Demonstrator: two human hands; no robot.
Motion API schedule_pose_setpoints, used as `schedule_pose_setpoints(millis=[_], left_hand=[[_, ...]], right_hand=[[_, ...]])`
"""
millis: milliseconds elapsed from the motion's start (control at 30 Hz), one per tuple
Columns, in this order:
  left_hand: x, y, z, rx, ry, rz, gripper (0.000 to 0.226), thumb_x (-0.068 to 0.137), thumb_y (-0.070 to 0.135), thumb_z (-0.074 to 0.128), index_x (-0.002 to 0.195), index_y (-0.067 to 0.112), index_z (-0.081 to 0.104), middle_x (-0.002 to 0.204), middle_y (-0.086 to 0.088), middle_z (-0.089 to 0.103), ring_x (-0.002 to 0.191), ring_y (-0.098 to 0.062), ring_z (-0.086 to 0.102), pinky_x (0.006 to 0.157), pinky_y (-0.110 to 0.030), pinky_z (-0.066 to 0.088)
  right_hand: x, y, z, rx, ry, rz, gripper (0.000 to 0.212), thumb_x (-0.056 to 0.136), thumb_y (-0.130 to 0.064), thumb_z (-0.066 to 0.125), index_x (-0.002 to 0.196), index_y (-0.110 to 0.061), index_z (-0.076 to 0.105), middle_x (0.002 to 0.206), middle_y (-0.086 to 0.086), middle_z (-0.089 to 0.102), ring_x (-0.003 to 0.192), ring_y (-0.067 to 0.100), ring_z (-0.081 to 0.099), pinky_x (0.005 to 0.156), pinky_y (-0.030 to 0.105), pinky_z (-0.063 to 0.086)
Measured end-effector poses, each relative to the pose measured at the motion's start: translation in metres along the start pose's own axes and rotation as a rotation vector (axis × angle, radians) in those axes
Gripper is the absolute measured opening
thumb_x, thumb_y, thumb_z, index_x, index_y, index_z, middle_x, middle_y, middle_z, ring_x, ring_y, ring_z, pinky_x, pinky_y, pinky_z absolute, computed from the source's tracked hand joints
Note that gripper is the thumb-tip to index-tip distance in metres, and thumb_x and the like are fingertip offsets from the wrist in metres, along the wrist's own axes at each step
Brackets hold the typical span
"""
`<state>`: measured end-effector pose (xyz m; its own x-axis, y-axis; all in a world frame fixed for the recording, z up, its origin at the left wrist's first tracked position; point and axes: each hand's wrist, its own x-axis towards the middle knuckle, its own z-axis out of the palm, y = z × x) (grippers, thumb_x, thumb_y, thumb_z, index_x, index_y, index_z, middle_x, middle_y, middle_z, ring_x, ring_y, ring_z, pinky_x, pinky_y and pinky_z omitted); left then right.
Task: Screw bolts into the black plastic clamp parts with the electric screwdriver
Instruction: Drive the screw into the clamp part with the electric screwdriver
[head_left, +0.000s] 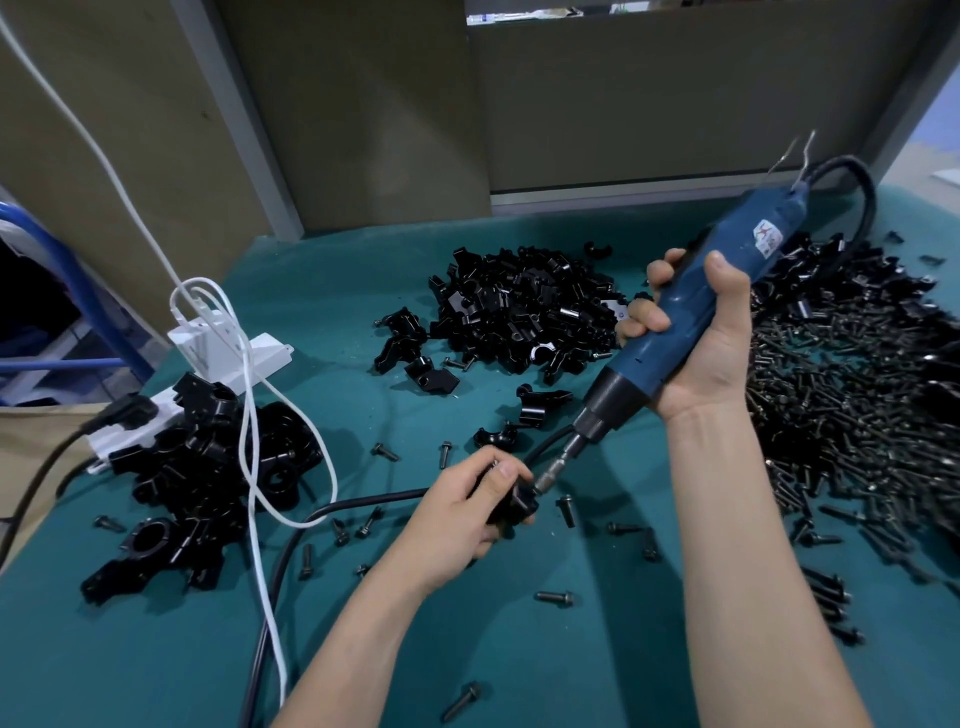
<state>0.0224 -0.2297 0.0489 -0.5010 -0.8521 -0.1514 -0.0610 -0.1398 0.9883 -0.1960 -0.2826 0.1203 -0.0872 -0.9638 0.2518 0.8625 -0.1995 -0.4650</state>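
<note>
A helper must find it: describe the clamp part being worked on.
Start at the middle black pile on the green table. Just in front, the left hand grips one clamp part; unlike its loose neighbours, the blue screwdriver touches it.

Screwdriver (696, 317) bit meets clamp (511, 501) (hand-held).

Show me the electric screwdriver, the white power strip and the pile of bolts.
electric screwdriver (685, 306), head view, blue body.
power strip (267, 352), head view, far white end.
pile of bolts (841, 426), head view, middle of heap.
</note>
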Motion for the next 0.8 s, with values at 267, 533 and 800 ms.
schedule_pose_setpoints(millis=[267,533,800], left_hand=[[0.001,-0.001,-0.003,-0.221,-0.117,-0.153,0.04,0.089,0.053,0.043,0.09,0.017,0.062,0.061,-0.007,0.058,0.04,-0.009,0.031,0.041,-0.017,0.024],[-0.001,0.003,-0.009,-0.465,-0.301,-0.369,0.051,0.092,0.056,0.042,0.108,0.011,0.06,0.065,-0.005,0.049,0.042,-0.005,0.029,0.035,-0.013,0.024],[-0.005,0.006,-0.012,-0.851,-0.526,-0.381,0.049,0.081,0.012,0.075,0.117,0.008,0.043,0.095,-0.021,0.057,0.052,-0.01,0.049,0.038,-0.012,0.042]], right_hand=[[-0.001,0.004,-0.001,0.243,-0.084,0.022,0.053,0.048,-0.018,0.091,0.087,-0.013,0.055,0.072,-0.005,0.061,0.041,0.007,0.049,0.043,0.019,0.044],[-0.001,0.003,-0.002,0.3,-0.128,0.008,0.047,0.054,-0.017,0.089,0.088,-0.013,0.057,0.076,-0.004,0.063,0.042,0.008,0.051,0.045,0.019,0.043],[-0.001,0.001,-0.006,0.321,-0.163,0.035,0.043,0.06,-0.018,0.086,0.091,-0.012,0.057,0.077,-0.003,0.065,0.043,0.009,0.052,0.046,0.02,0.045]])
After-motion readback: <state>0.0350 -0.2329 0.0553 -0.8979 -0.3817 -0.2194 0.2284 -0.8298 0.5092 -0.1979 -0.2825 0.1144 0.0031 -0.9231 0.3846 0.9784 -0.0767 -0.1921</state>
